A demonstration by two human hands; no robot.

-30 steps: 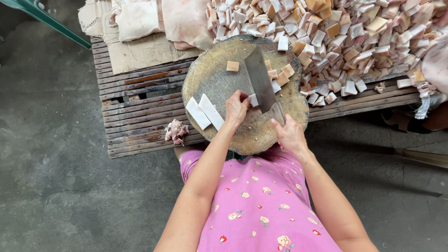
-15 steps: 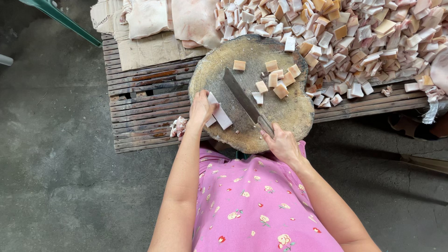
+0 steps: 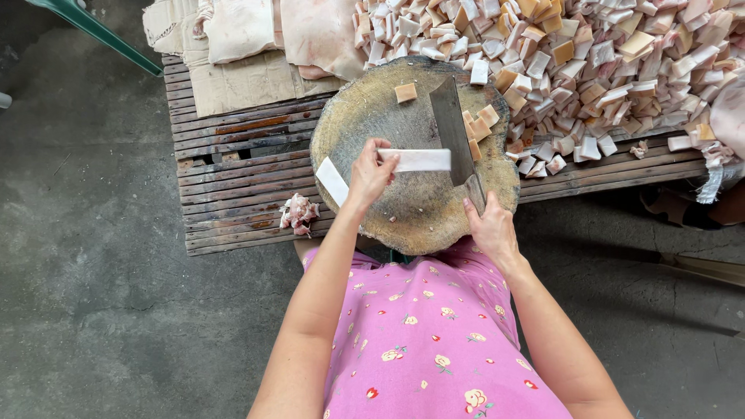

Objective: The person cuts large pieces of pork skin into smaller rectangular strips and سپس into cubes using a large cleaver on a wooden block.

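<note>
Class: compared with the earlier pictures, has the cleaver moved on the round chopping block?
Yes. The cleaver has swung from a diagonal to nearly straight up the chopping block, nearer the cut cubes.

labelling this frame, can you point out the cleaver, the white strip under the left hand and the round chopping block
cleaver [image 3: 452, 128], head view, middle of the blade
white strip [image 3: 423, 160], head view, its bare right half
round chopping block [image 3: 423, 213], head view, bare wood near the front rim

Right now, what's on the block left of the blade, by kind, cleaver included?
White strips: 2
Tan cube: 1
Cleaver: 1
Total: 4
</note>
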